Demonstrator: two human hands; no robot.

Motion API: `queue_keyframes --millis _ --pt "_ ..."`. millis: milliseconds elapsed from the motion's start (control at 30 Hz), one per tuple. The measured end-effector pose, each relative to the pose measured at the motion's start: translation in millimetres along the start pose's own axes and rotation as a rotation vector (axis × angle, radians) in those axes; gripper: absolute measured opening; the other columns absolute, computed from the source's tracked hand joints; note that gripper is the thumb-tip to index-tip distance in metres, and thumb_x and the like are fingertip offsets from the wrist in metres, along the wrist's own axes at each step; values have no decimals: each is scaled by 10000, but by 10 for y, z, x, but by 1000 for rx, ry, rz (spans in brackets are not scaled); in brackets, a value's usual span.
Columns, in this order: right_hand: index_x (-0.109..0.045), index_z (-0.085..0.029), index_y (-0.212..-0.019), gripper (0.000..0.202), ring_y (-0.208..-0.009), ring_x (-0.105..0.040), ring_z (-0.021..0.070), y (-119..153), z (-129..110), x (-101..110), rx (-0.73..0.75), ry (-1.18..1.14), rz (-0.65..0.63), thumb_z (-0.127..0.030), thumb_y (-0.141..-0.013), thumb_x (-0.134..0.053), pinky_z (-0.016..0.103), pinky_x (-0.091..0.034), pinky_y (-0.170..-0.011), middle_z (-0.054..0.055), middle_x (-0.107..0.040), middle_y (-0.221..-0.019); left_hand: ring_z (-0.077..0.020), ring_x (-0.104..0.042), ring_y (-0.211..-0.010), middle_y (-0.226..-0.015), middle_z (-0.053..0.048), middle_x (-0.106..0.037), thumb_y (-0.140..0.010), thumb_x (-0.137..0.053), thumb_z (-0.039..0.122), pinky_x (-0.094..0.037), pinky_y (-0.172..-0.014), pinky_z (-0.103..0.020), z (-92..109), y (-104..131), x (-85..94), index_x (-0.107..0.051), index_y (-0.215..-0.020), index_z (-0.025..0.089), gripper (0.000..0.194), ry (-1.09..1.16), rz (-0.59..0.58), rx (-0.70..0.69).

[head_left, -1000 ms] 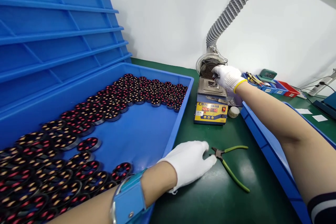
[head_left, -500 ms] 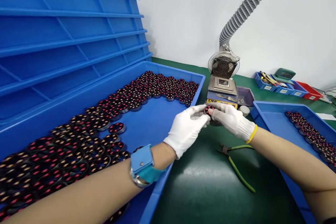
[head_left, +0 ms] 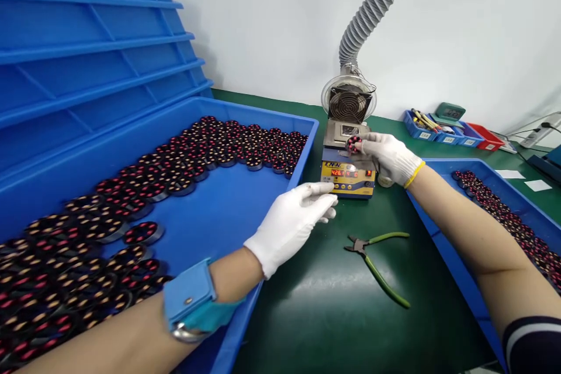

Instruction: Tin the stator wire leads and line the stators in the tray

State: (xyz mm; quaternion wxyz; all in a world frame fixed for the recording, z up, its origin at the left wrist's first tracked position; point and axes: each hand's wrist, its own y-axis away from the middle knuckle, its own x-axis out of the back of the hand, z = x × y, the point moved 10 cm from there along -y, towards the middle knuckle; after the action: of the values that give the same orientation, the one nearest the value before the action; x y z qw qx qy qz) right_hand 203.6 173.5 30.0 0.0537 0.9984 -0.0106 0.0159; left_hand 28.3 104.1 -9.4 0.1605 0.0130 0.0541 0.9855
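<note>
My right hand [head_left: 388,155], in a white glove with a yellow cuff edge, pinches a small round black coil part [head_left: 353,144] with pink-red spots around its face. It holds the part just in front of the metal top of a solder pot [head_left: 348,181], whose red display is lit. My left hand [head_left: 295,216], also white-gloved, holds nothing. Its fingers reach forward with the thumb apart, over the green table near the pot's front. Many like coil parts [head_left: 179,186] lie in the large blue tray [head_left: 210,327] on the left.
Green-handled cutting pliers [head_left: 362,248] lie on the green table [head_left: 315,315]. A blue tray [head_left: 427,204] with rows of coil parts stands at the right. Behind the pot hang a fan [head_left: 349,105] and a grey duct hose [head_left: 372,11]. Stacked blue trays [head_left: 87,35] rise at the left.
My hands have parted. The right has carried the coil part forward to the pot's top; the left has let go of it and drawn back. The view has shifted right.
</note>
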Motion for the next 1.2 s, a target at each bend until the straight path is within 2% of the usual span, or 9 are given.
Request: queue_keyframes --millis 133,267,367,467,700,833,1000,1200 --pt "-629 -161 -1054 244 -646 -666 126 -434 -303 481 103 312 246 -232 -821 -651 254 -584 -635 40 -689 -807 -179 -648 -726 -887 -55 -692 -739 -693 443 -530 -729 -364 -20 10 -61 -628 -1117 125 498 -73 -82 18" --pt "-668 -145 -1008 263 -543 -604 117 -779 -468 687 126 495 375 -243 -765 -692 232 -541 -543 20 -642 -676 -173 -642 -741 -923 -54 -689 -764 -673 441 -517 -728 -342 -33 27 -98 -626 -1114 132 469 -96 -125 43" --pt "-695 -146 -959 249 -559 -610 126 -939 -500 714 131 637 420 -256 -736 -713 232 -537 -587 13 -628 -641 -168 -638 -747 -934 -53 -683 -782 -657 436 -509 -729 -330 -35 46 -134 -622 -1107 132 447 -108 -156 58" --pt "-718 -156 -896 199 -661 -648 155 -1025 -486 691 146 758 433 -277 -739 -704 243 -537 -685 27 -642 -666 -167 -634 -752 -937 -55 -677 -802 -628 448 -504 -737 -327 -32 64 -162 -614 -1099 128 437 -112 -183 57" --pt "-736 -178 -871 199 -855 -669 223 -1026 -464 645 161 928 447 -304 -718 -722 296 -509 -820 70 -689 -797 -172 -632 -784 -971 -63 -673 -828 -594 477 -499 -765 -335 -66 63 -199 -592 -1124 122 462 -147 -237 52" --pt "-732 -169 -896 218 -846 -669 214 -1026 -475 658 148 938 454 -320 -740 -710 279 -507 -802 73 -693 -812 -176 -636 -791 -973 -63 -675 -842 -581 478 -497 -769 -338 -67 51 -208 -595 -1131 122 459 -181 -253 38" --pt "-718 -170 -957 238 -728 -658 165 -1055 -484 684 135 890 447 -326 -784 -671 250 -511 -722 45 -673 -757 -176 -640 -791 -950 -50 -683 -853 -574 482 -497 -763 -331 -63 59 -213 -609 -1125 136 442 -215 -266 23" --pt "-703 -150 -887 165 -766 -648 165 -984 -460 680 124 840 453 -262 -768 -719 274 -510 -751 38 -662 -762 -179 -643 -798 -929 -48 -691 -860 -564 496 -499 -780 -330 -92 65 -234 -621 -1107 148 431 -250 -290 20"
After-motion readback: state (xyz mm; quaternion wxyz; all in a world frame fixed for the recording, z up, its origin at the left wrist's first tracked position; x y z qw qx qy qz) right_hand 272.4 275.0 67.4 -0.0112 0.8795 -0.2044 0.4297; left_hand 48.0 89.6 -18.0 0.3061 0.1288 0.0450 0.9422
